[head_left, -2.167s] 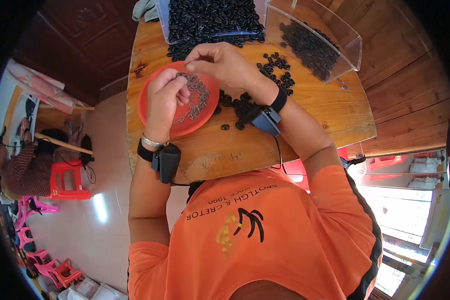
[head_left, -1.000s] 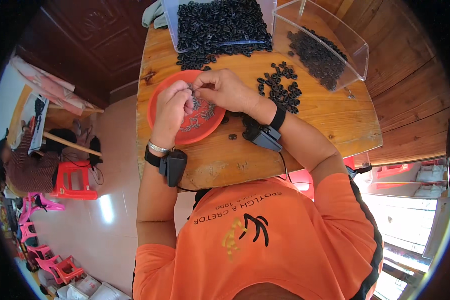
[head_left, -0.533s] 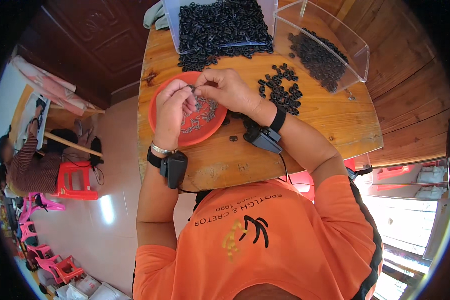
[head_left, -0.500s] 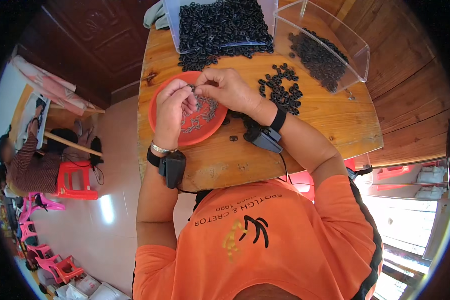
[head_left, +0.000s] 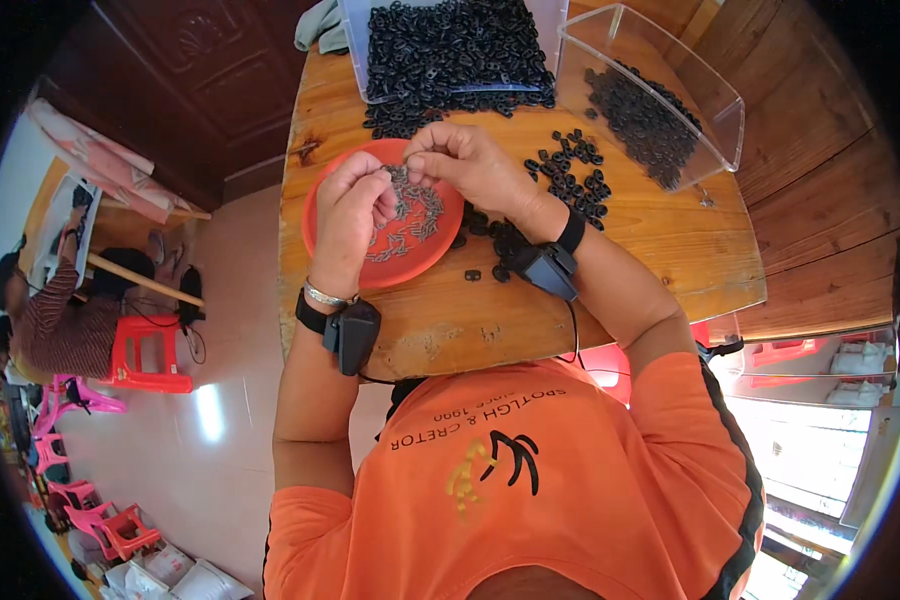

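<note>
Over the near part of an orange-red bowl, my left hand is closed, thumb pressed to the curled fingers. Whatever it pinches is too small to make out. My right hand is just to its right, thumb and forefinger together above the bowl's far side; anything between those fingertips is hidden. Many small grey metal pins or screws lie in the bowl. Beside it, below my right wrist, sits a small pile of black oval plastic pieces, with a few loose ones nearer me.
A translucent bin spills black pieces onto the wooden table. Right of it a clear box holds more. Loose black pieces lie between bowl and box. Another person sits at the left by a red stool.
My fingertips were together at a small dark piece; now my right hand has drawn slightly up and right, leaving a gap. The view has shifted a little.
</note>
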Tool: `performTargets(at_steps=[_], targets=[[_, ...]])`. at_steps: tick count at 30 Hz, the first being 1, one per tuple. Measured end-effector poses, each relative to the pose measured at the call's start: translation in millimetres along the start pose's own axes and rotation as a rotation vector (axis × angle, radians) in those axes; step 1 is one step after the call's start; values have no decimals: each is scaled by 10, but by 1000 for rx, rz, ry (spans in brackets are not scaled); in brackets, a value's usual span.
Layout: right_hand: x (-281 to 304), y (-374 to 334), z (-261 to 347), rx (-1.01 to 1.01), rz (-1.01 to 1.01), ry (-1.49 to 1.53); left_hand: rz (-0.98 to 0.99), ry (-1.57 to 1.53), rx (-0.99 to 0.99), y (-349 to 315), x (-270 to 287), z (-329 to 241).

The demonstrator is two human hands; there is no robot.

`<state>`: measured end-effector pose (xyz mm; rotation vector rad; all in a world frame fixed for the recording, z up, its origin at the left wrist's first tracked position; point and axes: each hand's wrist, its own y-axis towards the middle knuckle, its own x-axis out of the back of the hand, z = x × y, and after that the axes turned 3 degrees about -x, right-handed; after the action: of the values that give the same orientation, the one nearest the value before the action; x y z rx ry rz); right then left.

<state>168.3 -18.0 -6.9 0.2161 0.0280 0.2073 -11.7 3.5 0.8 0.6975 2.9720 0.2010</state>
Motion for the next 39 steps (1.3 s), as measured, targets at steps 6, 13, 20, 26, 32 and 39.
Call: performTargets(at_steps=[6,13,20,26,32,39], targets=[[-2,3,-2,-5,12,23,38,38,-50,-9,-17,-27],[-56,-16,-48,138,-49,-200,53,-187,56,-8,-55,-7],[-143,-59,-17,474,-233,-829,83,-448,162,49,52,128],[-170,-75,-18,365,-199,-816,89,-514,184,36,72,102],[-137,-87,72,222,-97,-708,142,-540,195,58,116,99],[-118,-73,5,205,-74,-586,125,-502,224,54,104,91]])
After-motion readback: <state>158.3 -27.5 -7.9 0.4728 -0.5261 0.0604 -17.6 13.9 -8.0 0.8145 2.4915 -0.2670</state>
